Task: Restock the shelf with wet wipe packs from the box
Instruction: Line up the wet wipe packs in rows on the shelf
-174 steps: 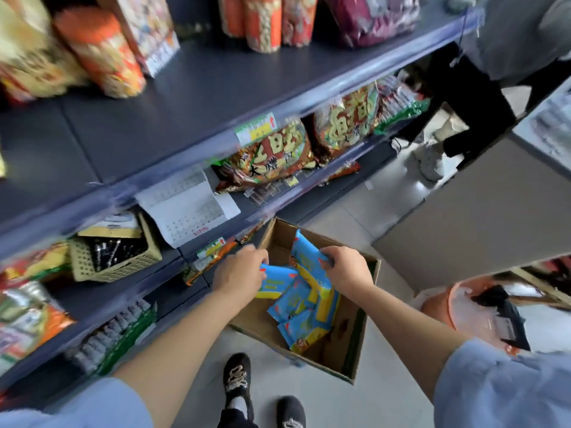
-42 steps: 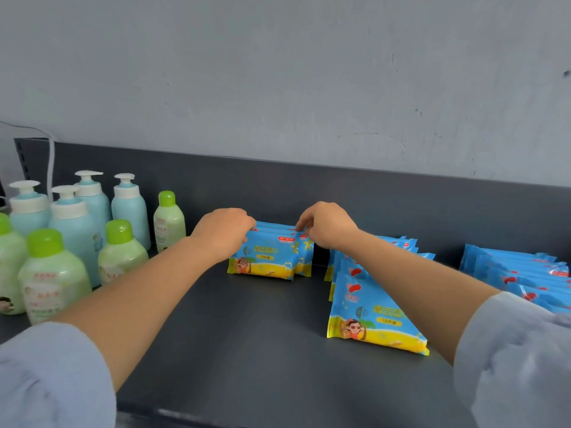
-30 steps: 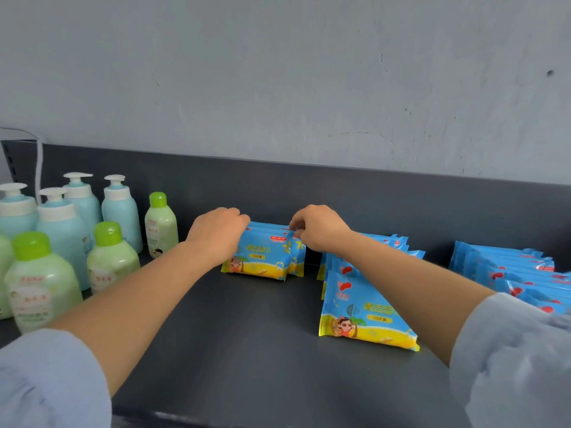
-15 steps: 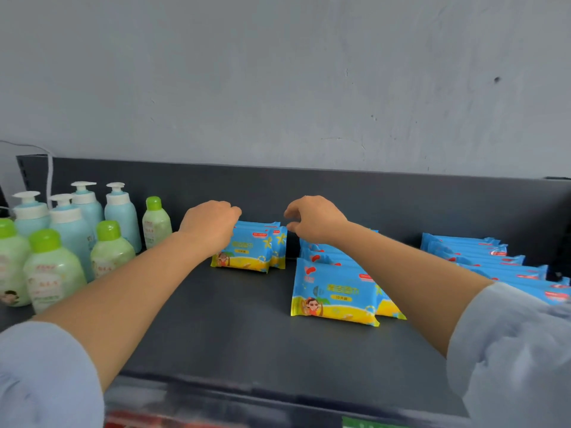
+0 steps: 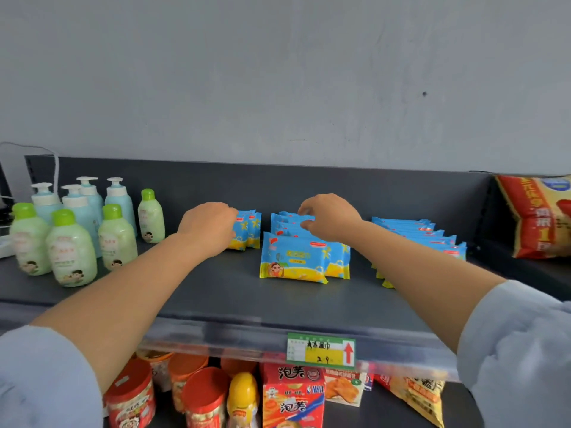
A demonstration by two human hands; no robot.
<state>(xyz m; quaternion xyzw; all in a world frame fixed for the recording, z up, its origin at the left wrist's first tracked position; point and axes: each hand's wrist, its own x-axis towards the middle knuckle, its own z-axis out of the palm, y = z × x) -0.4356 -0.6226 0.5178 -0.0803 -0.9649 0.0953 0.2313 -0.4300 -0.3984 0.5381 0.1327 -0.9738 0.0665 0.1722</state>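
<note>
Blue-and-yellow wet wipe packs lie on the dark top shelf (image 5: 216, 291) in three groups. A small left stack (image 5: 251, 230) stands near the back. My left hand (image 5: 207, 231) is curled against its left end and hides part of it. The middle row (image 5: 293, 261) runs from back to front, and my right hand (image 5: 329, 220) hovers over its rear packs with fingers bent and apart, holding nothing. A right row (image 5: 432, 239) lies partly behind my right forearm. The box is out of view.
Green and blue lotion bottles (image 5: 72, 242) crowd the shelf's left end, with a white cable behind them. A red snack bag (image 5: 537, 214) leans at the far right. A price tag (image 5: 321, 349) sits on the front rail. Snack tubs and boxes (image 5: 293, 396) fill the shelf below.
My right hand has let go of the left stack and moved right over the middle row. My left hand stays at the left stack. The view has pulled back, showing the shelf below.
</note>
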